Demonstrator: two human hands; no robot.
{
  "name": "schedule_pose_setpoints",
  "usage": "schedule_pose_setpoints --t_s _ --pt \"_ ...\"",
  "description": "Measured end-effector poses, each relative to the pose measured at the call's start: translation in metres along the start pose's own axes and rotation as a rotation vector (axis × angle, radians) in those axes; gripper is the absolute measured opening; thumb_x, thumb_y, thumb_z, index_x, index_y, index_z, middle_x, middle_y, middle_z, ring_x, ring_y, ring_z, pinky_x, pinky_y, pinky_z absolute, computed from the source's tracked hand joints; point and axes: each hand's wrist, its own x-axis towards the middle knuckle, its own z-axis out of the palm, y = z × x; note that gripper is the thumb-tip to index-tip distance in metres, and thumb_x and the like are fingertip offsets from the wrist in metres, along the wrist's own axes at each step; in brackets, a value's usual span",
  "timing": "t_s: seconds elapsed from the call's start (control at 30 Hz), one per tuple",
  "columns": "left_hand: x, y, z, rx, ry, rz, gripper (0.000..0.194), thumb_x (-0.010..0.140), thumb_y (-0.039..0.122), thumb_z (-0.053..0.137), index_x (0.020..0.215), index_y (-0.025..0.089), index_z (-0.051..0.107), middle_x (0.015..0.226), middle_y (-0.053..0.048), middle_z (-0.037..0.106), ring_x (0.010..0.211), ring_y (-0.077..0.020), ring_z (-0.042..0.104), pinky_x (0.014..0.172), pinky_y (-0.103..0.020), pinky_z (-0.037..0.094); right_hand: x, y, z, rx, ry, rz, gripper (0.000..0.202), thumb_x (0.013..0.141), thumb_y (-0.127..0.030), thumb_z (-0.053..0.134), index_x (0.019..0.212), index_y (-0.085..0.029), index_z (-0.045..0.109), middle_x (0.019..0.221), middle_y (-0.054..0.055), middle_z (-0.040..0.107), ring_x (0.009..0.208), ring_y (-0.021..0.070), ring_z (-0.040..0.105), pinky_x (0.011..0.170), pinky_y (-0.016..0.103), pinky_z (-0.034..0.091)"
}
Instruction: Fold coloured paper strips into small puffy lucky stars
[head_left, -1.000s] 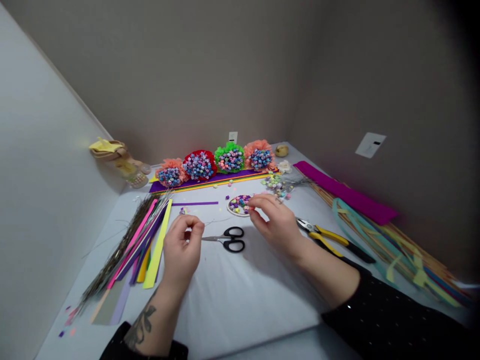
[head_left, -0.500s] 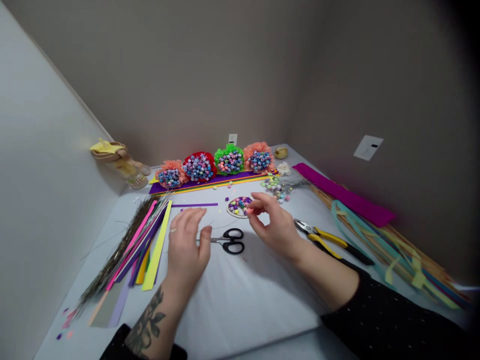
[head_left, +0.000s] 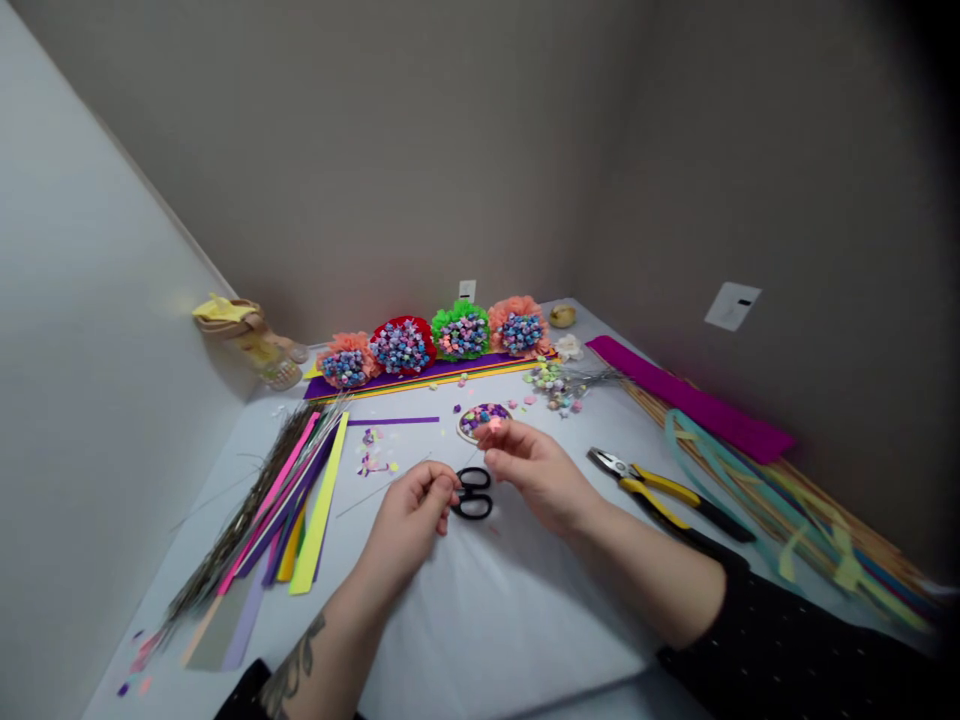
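My left hand (head_left: 416, 500) is closed in a pinch at the middle of the table. A thin wire (head_left: 361, 502) runs out from it toward the lower left. Between the thumb and fingers of my right hand (head_left: 536, 470) is a small pink paper star (head_left: 495, 425). Just behind that hand lies a small oval dish (head_left: 466, 430) of coloured paper stars, partly covered by the fingers. Black-handled scissors (head_left: 474, 506) rest between the hands, their blades hidden by my left hand.
Paper strips (head_left: 319, 510) and a bundle of wires (head_left: 225, 540) lie left. Pliers (head_left: 667, 495) and ribboned sticks (head_left: 787, 500) are right. Several star-filled paper flowers (head_left: 403, 345) line the back, near loose wired stars (head_left: 551, 380). A boot-shaped ornament (head_left: 259, 340) stands back left.
My left hand has moved right and closed from a loose, spread pose into a pinch over the scissors. My right hand has turned slightly, still holding the pink star.
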Motion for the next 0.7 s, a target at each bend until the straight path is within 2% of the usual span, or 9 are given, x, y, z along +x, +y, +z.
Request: schedule_pose_setpoints --t_s 0.07,0.13,0.2,0.27,0.4,0.57,0.7 --pt "0.0 -0.001 0.002 -0.009 -0.002 0.011 0.026 0.078 0.041 0.057 0.077 0.015 0.056 0.063 0.002 0.054 0.047 -0.0064 0.044 0.047 -0.019 0.036 -0.002 0.004 0.005 0.063 -0.057 0.11 0.028 0.068 -0.033 0.075 0.089 -0.017 0.066 0.078 0.0 0.061 0.062 0.0087 0.05 0.057 0.022 0.04" --pt "-0.001 -0.002 0.004 -0.005 -0.018 0.02 0.027 0.077 0.042 0.058 0.075 0.015 0.056 0.063 0.002 0.054 0.047 -0.0066 0.045 0.047 -0.019 0.037 -0.004 0.008 0.008 0.087 -0.098 0.138 0.025 0.067 -0.035 0.076 0.081 -0.016 0.067 0.07 -0.001 0.06 0.057 0.0079 0.047 0.057 0.023 0.038" --pt "-0.002 -0.002 0.006 0.007 -0.041 0.022 0.027 0.078 0.042 0.057 0.075 0.015 0.056 0.064 0.001 0.055 0.049 -0.0075 0.046 0.048 -0.019 0.039 -0.004 0.009 0.009 0.084 -0.093 0.11 0.025 0.066 -0.037 0.076 0.073 -0.016 0.066 0.067 -0.001 0.06 0.055 0.0078 0.046 0.057 0.023 0.038" --pt "-0.004 -0.002 0.007 0.038 -0.052 0.03 0.024 0.079 0.039 0.056 0.079 0.014 0.058 0.066 0.0 0.057 0.053 -0.0089 0.05 0.051 -0.02 0.042 -0.003 0.01 0.008 0.073 -0.024 0.065 0.025 0.066 -0.038 0.076 0.07 -0.016 0.065 0.068 -0.002 0.059 0.055 0.0076 0.044 0.056 0.023 0.037" --pt "-0.006 -0.001 0.007 0.16 -0.02 0.079 0.019 0.081 0.032 0.054 0.084 0.014 0.061 0.072 -0.002 0.062 0.057 -0.0101 0.054 0.055 -0.021 0.046 -0.002 0.009 0.004 0.025 0.081 -0.02 0.024 0.07 -0.039 0.072 0.074 -0.018 0.064 0.07 -0.002 0.056 0.056 0.008 0.042 0.056 0.022 0.036" --pt "-0.01 -0.001 0.008 0.306 0.075 0.184 0.019 0.084 0.029 0.051 0.084 0.015 0.064 0.076 -0.004 0.065 0.06 -0.0121 0.058 0.053 -0.021 0.047 -0.007 0.009 0.006 -0.169 -0.035 -0.133 0.018 0.073 -0.035 0.07 0.074 -0.019 0.064 0.078 0.001 0.06 0.074 0.0141 0.054 0.069 0.027 0.043" --pt "-0.012 -0.004 0.007 0.436 0.134 0.335 0.015 0.085 0.025 0.052 0.087 0.017 0.065 0.08 -0.004 0.068 0.069 -0.014 0.062 0.057 -0.021 0.048 -0.01 0.01 0.007 -0.16 -0.015 -0.143 0.013 0.077 -0.032 0.067 0.075 -0.02 0.064 0.075 0.0 0.061 0.072 0.0136 0.055 0.068 0.027 0.044"
